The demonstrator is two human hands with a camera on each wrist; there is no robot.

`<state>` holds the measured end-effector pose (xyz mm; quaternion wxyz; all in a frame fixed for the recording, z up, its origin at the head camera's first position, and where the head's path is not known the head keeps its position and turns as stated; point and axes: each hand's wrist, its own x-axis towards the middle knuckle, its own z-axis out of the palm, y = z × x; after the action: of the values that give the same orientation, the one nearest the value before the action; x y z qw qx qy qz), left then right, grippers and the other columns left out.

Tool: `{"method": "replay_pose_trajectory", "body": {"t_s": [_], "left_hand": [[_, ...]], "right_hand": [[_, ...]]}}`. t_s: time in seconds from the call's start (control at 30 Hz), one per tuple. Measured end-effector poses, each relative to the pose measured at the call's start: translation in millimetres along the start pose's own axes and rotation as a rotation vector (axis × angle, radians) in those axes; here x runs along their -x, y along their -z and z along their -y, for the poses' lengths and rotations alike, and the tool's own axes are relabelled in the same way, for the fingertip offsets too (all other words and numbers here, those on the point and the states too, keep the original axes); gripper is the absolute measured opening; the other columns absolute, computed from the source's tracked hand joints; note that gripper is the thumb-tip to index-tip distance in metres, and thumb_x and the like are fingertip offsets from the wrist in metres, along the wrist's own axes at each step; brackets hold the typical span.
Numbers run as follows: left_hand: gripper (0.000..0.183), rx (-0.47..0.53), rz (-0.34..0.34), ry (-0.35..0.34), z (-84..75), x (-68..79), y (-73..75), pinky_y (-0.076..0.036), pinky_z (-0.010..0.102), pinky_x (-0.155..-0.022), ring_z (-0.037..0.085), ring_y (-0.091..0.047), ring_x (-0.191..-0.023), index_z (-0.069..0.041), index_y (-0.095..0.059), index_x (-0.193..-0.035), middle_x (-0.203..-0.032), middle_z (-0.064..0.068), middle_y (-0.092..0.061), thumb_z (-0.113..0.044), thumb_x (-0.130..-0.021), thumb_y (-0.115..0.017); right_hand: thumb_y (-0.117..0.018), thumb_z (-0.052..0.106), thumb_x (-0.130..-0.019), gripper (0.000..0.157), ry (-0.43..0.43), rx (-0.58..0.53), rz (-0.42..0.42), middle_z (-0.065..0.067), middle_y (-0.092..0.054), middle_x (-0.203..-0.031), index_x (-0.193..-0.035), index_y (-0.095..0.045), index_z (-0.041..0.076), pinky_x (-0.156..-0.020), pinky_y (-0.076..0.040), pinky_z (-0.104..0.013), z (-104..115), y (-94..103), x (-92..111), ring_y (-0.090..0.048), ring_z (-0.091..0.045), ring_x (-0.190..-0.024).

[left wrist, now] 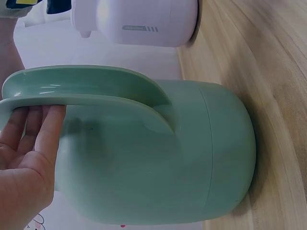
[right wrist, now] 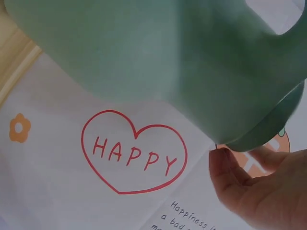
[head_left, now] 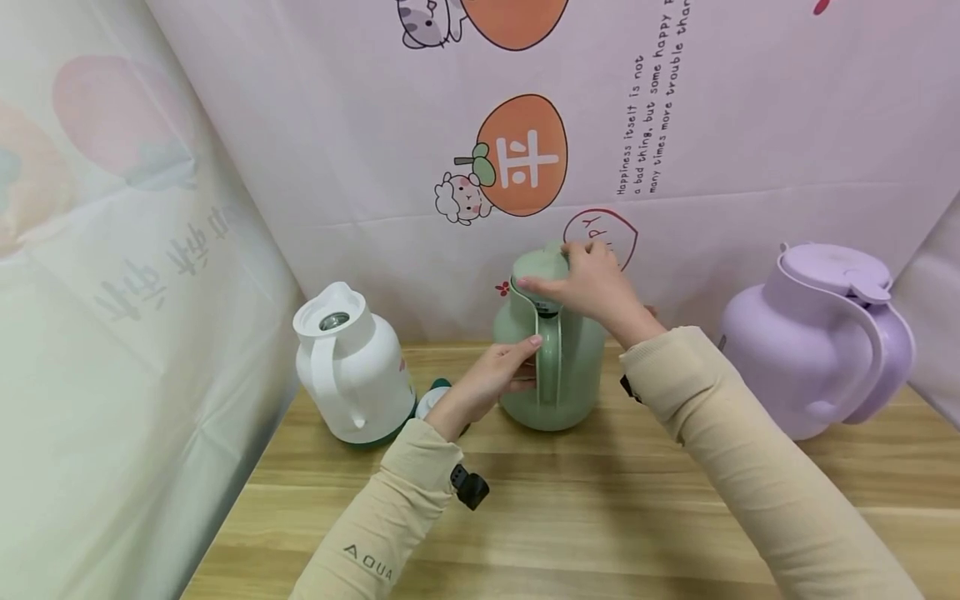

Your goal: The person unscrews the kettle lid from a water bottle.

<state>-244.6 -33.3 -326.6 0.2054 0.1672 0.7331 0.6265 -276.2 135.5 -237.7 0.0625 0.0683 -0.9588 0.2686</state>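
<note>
A green vacuum jug (head_left: 581, 375) stands upright on the wooden table, its handle (head_left: 550, 367) toward me. My left hand (head_left: 491, 375) holds that handle, the thumb along its near side. In the left wrist view, fingers (left wrist: 48, 134) of this hand reach inside the handle loop. On top of the jug sits a green lid (head_left: 538, 265). My right hand (head_left: 600, 283) grips it, thumb at the near left and fingertips at the far right edge. The right wrist view shows the same hand (right wrist: 261, 189) at the lid's rim (right wrist: 268, 129); the lid partly hides the fingers.
To the left stands a white jug (head_left: 375, 354) with an uncovered mouth. Beside it, a small white-and-green piece (head_left: 432, 400) is partly hidden by my left wrist. A lilac jug (head_left: 787, 358) stands at the right. Printed cloth (head_left: 360, 167) hangs behind the table (head_left: 540, 525).
</note>
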Motion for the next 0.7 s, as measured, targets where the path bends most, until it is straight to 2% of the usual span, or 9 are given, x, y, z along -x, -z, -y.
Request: {"method": "replay_pose_trajectory", "body": {"t_s": [0.1, 0.23, 0.43, 0.6, 0.7], "left_hand": [[0.053, -0.002, 0.001, 0.001, 0.0, 0.0, 0.3, -0.043, 0.043, -0.108, 0.033, -0.051, -0.129, 0.004, -0.050, -0.133, -0.136, 0.022, -0.053, -0.037, -0.103, -0.039], [0.052, 0.000, 0.002, 0.003, -0.3, 0.7, 0.4, -0.043, 0.043, -0.108, 0.033, -0.051, -0.129, 0.003, -0.050, -0.134, -0.136, 0.021, -0.053, -0.038, -0.103, -0.039], [0.053, 0.005, 0.002, 0.003, -2.1, 1.8, 0.4, -0.044, 0.042, -0.108, 0.032, -0.051, -0.129, 0.003, -0.050, -0.134, -0.136, 0.021, -0.053, -0.038, -0.103, -0.038], [0.052, 0.004, -0.001, 0.004, -2.9, 2.4, 0.9, -0.044, 0.041, -0.108, 0.031, -0.051, -0.128, 0.002, -0.051, -0.134, -0.136, 0.019, -0.054, -0.038, -0.103, -0.038], [0.052, 0.001, 0.004, 0.004, -2.3, 1.9, 1.1, -0.044, 0.041, -0.108, 0.030, -0.051, -0.129, 0.001, -0.051, -0.134, -0.136, 0.018, -0.054, -0.038, -0.103, -0.037]], "right_hand": [[-0.064, 0.066, -0.077, 0.101, -0.019, 0.049, -0.029, -0.033, -0.033, -0.139, -0.141, -0.034, -0.005, -0.100, -0.040, -0.060, 4.1, -3.0, 0.9, -0.036, -0.046, -0.126], [-0.066, 0.061, -0.077, 0.096, -0.023, 0.058, -0.030, -0.033, -0.034, -0.136, -0.140, -0.035, -0.005, -0.097, -0.042, -0.059, 6.3, -3.1, 0.7, -0.037, -0.045, -0.122], [-0.068, 0.049, -0.081, 0.087, 0.033, 0.016, 0.059, -0.032, -0.036, -0.141, -0.142, -0.036, -0.003, -0.102, -0.039, -0.059, 2.5, 6.1, -4.7, -0.035, -0.046, -0.128], [-0.071, 0.039, -0.083, 0.085, 0.074, -0.095, 0.141, -0.027, -0.039, -0.144, -0.143, -0.033, -0.006, -0.107, -0.038, -0.056, -5.0, 13.6, -7.4, -0.040, -0.040, -0.129], [-0.071, 0.037, -0.083, 0.082, 0.075, -0.124, 0.154, -0.027, -0.038, -0.144, -0.143, -0.034, -0.004, -0.107, -0.037, -0.056, -9.0, 15.2, -7.3, -0.039, -0.039, -0.129]]}}
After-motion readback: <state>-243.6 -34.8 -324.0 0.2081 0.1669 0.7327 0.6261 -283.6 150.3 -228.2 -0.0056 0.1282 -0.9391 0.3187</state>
